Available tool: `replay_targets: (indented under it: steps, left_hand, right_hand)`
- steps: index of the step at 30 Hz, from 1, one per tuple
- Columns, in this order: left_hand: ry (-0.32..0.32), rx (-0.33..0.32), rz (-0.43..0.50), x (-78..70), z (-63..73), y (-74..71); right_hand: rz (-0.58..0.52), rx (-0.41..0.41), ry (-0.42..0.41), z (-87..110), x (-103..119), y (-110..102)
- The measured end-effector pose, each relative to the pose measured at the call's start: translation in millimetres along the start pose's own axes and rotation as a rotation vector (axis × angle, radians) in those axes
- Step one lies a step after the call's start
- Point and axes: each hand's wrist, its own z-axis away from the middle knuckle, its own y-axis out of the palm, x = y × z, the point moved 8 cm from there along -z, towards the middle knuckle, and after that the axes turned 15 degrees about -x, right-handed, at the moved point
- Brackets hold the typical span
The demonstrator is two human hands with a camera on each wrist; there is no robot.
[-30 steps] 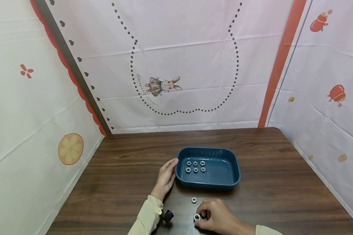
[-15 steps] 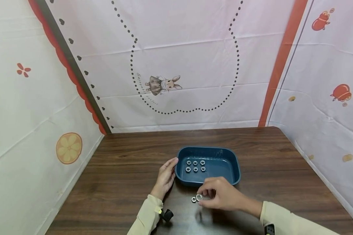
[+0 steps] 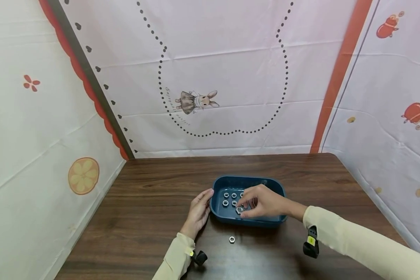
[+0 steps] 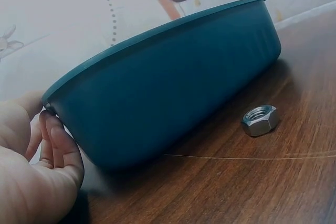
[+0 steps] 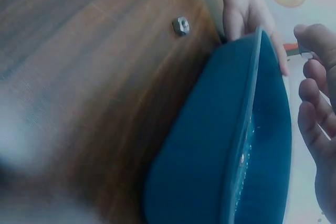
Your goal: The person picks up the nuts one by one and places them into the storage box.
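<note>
A blue rectangular tray [image 3: 227, 220] stands on the table, with several metal hex nuts [image 3: 225, 203] in two rows in its left part. At the tray's left end my left hand [image 3: 198, 213] grips the rim, thumb on top and fingers curled under it in the left wrist view. My right hand [image 3: 264, 201] is over the tray's front side and pinches a hex nut [image 3: 239, 210] between thumb and fingertips. That hand hides part of the rows. One more hex nut [image 4: 260, 121] lies on the table in front of the tray.
The dark wooden table [image 3: 154, 194] runs back to a printed cloth wall [image 3: 224, 77], with cloth on both sides as well. A black wrist camera [image 3: 200, 258] on the left sleeve sits close to the tabletop.
My right hand lifts the pinched nut from the table near the front and carries it forward past the loose nut to above the tray. The left hand stays on the rim.
</note>
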Motion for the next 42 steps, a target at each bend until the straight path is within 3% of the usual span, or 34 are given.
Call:
replay_targets:
  steps: [7,22,31,42]
  left_hand:
    - [0.005,-0.003,-0.015,-0.6,2.1,0.5]
    - [0.010,0.003,-0.006,1.6,2.9,-1.3]
    - [0.009,0.001,-0.011,1.1,4.2,0.1]
    - [0.007,0.003,-0.007,0.3,2.9,-0.7]
  right_hand:
    - [-0.033,0.146,0.060,-15.0,-25,11]
    - [-0.012,0.318,0.099,-44.9,-58,34]
    - [-0.027,0.415,0.132,-48.8,-68,51]
    - [-0.046,0.467,0.086,-46.5,-72,71]
